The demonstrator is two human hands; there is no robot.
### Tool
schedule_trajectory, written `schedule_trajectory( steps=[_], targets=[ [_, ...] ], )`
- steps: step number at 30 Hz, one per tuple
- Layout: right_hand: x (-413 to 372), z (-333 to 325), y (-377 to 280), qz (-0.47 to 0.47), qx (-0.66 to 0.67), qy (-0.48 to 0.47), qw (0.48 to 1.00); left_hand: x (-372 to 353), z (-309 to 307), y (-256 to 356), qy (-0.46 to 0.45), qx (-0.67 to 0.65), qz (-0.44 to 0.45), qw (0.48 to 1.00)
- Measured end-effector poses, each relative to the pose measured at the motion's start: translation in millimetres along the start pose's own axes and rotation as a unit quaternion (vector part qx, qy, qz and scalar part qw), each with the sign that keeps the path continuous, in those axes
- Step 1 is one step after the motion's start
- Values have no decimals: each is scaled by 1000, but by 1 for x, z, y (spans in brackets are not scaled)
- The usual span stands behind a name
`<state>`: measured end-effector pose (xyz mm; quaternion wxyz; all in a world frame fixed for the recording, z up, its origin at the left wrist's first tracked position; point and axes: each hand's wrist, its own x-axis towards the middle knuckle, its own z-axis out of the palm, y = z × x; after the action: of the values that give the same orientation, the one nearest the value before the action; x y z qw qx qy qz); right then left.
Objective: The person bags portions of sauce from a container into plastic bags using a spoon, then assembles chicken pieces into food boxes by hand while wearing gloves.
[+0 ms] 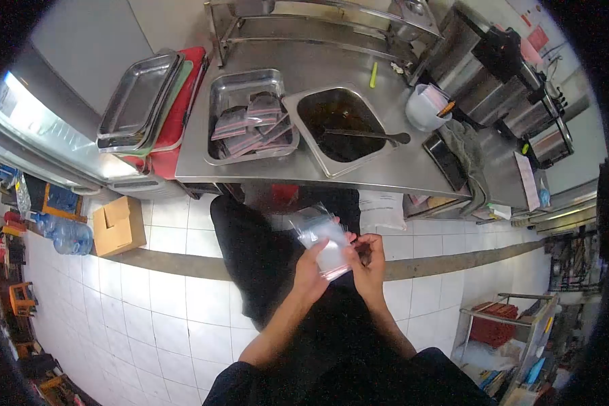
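Over my lap I hold a stack of clear zip-lock bags with a reddish strip at the lower edge. My left hand grips the stack from its left side, thumb on top. At the right edge, my right hand has its fingers bent and pinched against the bags. On the steel table ahead, a shallow metal tray carries several filled zip-lock bags with dark contents. Beside it, a deep steel pan contains dark liquid, with a ladle resting across it.
Stacked trays lean at the left of the steel table. A white container, a dark cloth and large steel pots stand right. A cardboard box and water jugs sit on the floor; a rack stands lower right.
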<state>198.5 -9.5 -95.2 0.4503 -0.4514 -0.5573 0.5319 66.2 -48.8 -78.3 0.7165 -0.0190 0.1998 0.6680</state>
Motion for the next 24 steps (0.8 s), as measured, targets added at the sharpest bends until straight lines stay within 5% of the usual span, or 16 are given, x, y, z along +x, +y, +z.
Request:
schedule_trajectory(
  steps=[3, 13, 19, 21, 24],
  targets=[
    [0, -2, -2, 1, -107, -29, 994, 0, 0, 2, 33, 12, 37, 999],
    [13, -3, -3, 164, 20, -171, 971, -4, -29, 11, 155, 47, 172, 972],
    [23, -2, -15, 41, -75, -163, 983, 5, -50, 18, 158, -53, 145, 975],
    [25, 4, -45, 95, 109, -99, 984, 10, -49, 19, 151, -87, 69, 982],
    [34, 10, -56, 76, 192, -133, 969, 12, -26, 19, 156, -33, 19, 987]
  ],
)
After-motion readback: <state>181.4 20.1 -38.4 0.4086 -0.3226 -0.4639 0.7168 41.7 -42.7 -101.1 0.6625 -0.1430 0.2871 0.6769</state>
